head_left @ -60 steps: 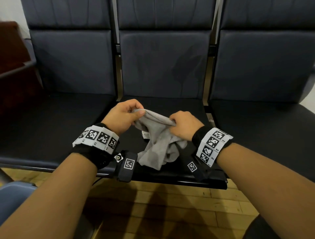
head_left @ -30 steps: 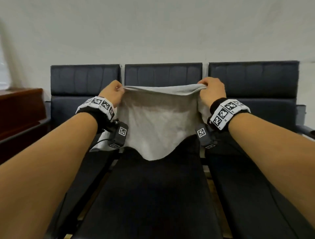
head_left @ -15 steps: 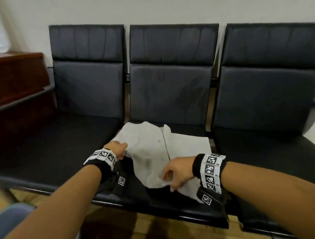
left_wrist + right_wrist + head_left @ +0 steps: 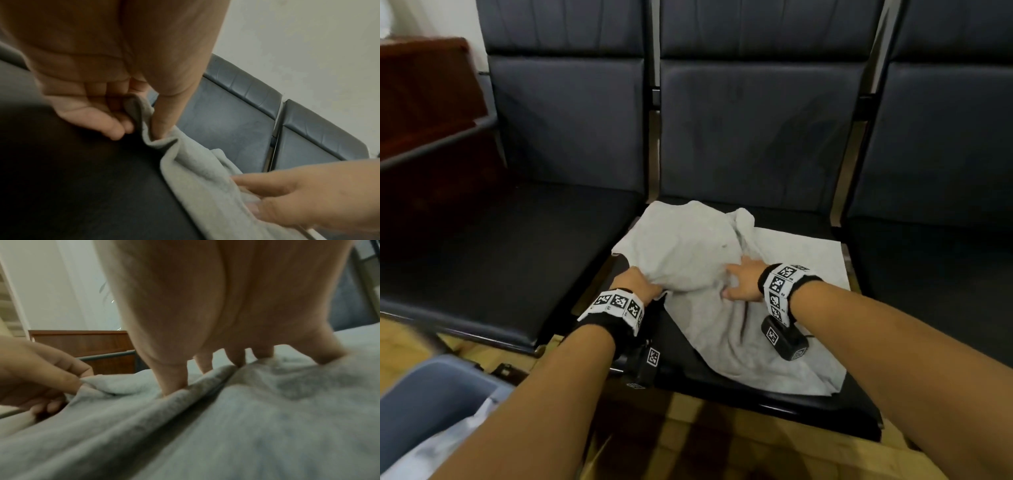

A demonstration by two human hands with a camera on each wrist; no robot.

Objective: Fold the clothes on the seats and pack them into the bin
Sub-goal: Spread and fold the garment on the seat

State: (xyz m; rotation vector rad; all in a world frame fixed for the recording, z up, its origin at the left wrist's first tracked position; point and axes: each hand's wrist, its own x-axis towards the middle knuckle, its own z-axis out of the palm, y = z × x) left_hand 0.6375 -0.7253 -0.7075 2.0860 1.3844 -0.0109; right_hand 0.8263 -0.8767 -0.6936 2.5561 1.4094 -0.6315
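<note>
A light grey garment (image 4: 726, 274) lies spread on the middle seat (image 4: 722, 387), its left half folded over the right. My left hand (image 4: 640, 282) pinches the garment's near left edge (image 4: 148, 123) between thumb and fingers. Further right, my right hand (image 4: 743, 282) rests on the cloth with its fingers spread and pressing down (image 4: 226, 363). The blue bin (image 4: 431, 411) stands on the floor at the lower left, with pale cloth inside it.
Three dark padded seats stand in a row; the left seat (image 4: 500, 257) and the right seat (image 4: 935, 267) are bare. A brown wooden cabinet (image 4: 424, 96) is at the far left, behind a metal armrest. Wooden floor lies below the seats.
The garment was bunched, then held up and spread, then laid on the middle seat. Since half a second ago my right hand has moved up onto the cloth's middle and the view has tilted down.
</note>
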